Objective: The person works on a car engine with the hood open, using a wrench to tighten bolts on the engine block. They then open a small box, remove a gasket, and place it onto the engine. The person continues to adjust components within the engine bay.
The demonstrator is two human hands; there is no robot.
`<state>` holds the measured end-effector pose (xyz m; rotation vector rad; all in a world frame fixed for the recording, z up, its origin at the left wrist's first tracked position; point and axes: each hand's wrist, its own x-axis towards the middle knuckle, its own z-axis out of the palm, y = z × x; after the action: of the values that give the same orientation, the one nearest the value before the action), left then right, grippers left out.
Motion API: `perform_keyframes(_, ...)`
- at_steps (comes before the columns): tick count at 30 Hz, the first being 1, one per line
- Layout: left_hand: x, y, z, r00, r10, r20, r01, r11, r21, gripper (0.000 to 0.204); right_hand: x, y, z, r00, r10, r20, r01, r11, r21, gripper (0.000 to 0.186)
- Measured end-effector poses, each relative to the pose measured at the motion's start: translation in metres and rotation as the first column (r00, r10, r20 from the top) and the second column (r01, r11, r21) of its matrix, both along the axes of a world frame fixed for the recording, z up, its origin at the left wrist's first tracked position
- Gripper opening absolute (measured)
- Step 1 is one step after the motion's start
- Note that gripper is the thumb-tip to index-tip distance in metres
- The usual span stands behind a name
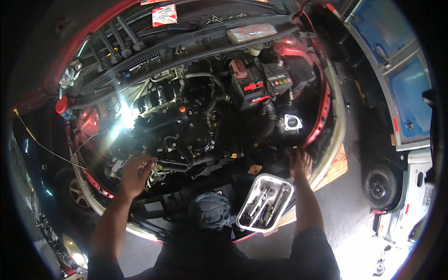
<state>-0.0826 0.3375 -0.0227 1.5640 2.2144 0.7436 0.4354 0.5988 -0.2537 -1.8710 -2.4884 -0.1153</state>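
Observation:
My left hand (137, 175) is at the front left of the engine (165, 123), beside hoses and fittings (173, 165), with fingers curled on something I cannot make out. My right hand (301, 163) rests with fingers apart on the front right edge of the red car's engine bay (319, 121). A white-rimmed metal tray (243, 221) of tools lies just left of my right forearm. A metal part (293, 122) with a round opening sits beyond my right hand, below the battery (254, 84). A bright light (128, 119) glares on the engine's left side.
A grey cloth item (209, 210) lies low at the centre. A red-capped can (63, 106) stands on the left edge; a red-and-white box (163, 15) and a wrapped packet (251, 32) lie at the back. Blue-panelled metal doors (406, 102) and a wheel (379, 186) are at the right.

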Motion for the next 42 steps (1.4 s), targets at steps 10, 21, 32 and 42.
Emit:
perform_keyframes(10,-0.065,0.247,-0.063,0.975,-0.083,-0.205,0.079,0.997,-0.025,0.021,-0.009,-0.001,0.014,1.000,0.001,0.015,0.000,0.997,-0.080,0.064)
perform_keyframes(21,-0.075,0.357,-0.125,0.919,-0.247,-0.308,0.134,0.929,-0.344,0.026,-0.008,0.000,0.009,0.998,0.009,0.064,-0.006,0.999,-0.041,0.061)
perform_keyframes(32,-0.088,0.378,-0.156,0.958,-0.232,-0.169,0.143,0.897,-0.418,0.021,-0.009,0.000,0.009,0.998,0.021,0.054,-0.019,0.999,-0.042,0.060)
perform_keyframes(42,-0.088,0.415,-0.207,0.552,-0.676,-0.488,-0.067,0.547,-0.834,0.034,-0.006,0.000,0.006,0.997,0.016,0.077,-0.014,0.999,-0.029,0.059)
